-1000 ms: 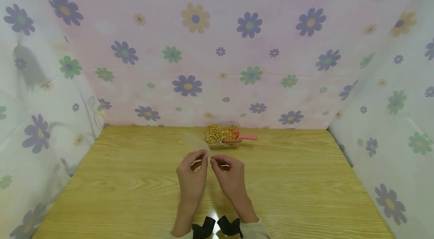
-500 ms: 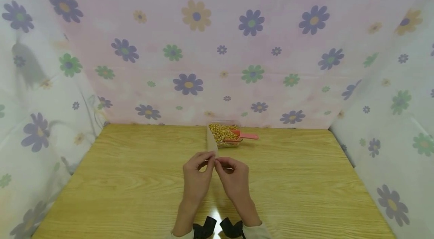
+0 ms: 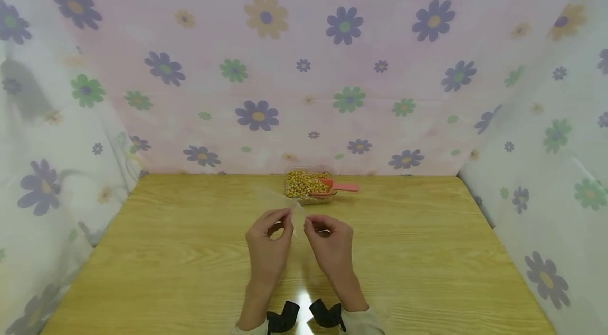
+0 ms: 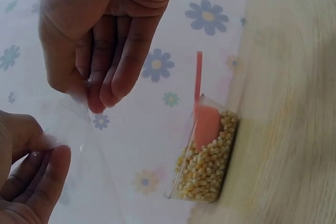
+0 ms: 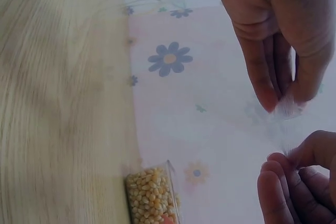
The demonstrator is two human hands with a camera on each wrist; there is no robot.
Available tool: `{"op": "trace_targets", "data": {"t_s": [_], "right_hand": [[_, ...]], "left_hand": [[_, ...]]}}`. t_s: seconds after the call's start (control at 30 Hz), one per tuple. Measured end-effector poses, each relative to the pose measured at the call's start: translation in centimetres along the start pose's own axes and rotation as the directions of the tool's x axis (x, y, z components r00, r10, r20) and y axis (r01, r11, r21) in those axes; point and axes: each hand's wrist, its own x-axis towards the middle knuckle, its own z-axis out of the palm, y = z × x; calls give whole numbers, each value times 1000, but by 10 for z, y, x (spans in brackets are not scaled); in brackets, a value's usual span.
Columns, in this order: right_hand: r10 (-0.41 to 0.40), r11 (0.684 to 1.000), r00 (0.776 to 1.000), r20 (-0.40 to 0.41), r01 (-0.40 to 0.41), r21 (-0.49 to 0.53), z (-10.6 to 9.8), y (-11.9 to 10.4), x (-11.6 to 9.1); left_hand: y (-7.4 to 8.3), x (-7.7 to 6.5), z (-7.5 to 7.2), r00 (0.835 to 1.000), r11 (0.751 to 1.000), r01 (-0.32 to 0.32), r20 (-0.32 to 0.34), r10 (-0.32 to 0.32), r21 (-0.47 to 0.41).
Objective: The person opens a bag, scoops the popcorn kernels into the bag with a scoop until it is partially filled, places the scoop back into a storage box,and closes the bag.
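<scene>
A thin, see-through plastic bag (image 3: 297,212) hangs between both hands over the table, its far part spreading left and barely visible. My left hand (image 3: 269,242) pinches one edge between thumb and fingertips. Opposite it, my right hand (image 3: 331,245) pinches the film too, with a small gap between the two sets of fingertips. The left wrist view shows the film (image 4: 89,150) stretching from one pinch to the other. Behind the hands stands a clear box (image 3: 311,201) filled with yellow corn kernels (image 3: 302,183). A pink scoop (image 3: 347,187) lies in the kernels, handle to the right.
The wood-grain table (image 3: 418,250) runs back to a flowered cloth (image 3: 304,39), and similar cloth hangs at both sides. The box sits close to the table's back edge. Black wrist mounts (image 3: 284,318) show near the sleeves.
Half a second ago the fingertips were together and the bag stood edge-on beside the box. Now the hands are slightly apart, with film stretched between them and the bag swung left.
</scene>
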Motion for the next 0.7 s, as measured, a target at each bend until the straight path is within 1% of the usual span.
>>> {"op": "trace_targets", "data": {"t_s": [0.1, 0.17, 0.23, 0.37, 0.47, 0.6, 0.7], "right_hand": [[-14, 1000, 1000, -10, 14, -15, -1, -1, 3], [-14, 1000, 999, -30, 14, -22, -2, -1, 4], [0, 1000, 998, -56, -1, -22, -3, -2, 6], [45, 998, 995, -90, -48, -31, -3, -4, 6], [54, 997, 994, -94, -60, -54, -3, -5, 5], [22, 998, 994, -108, -29, -62, -6, -3, 5], [11, 998, 994, -113, -17, -52, -9, -4, 6]], "left_hand": [[2, 1, -2, 999, 1000, 10, -50, -9, 13], [2, 1, -4, 996, 1000, 21, -86, -19, 13], [2, 2, -6, 992, 1000, 31, -124, -31, 1], [-3, 4, -9, 982, 1000, 9, -191, -8, 1], [-7, 3, -8, 977, 1000, -10, -213, 11, 5], [-9, 1, -4, 976, 1000, -29, -217, 29, -1], [-9, 0, 0, 975, 998, -63, -214, 64, 9]]}}
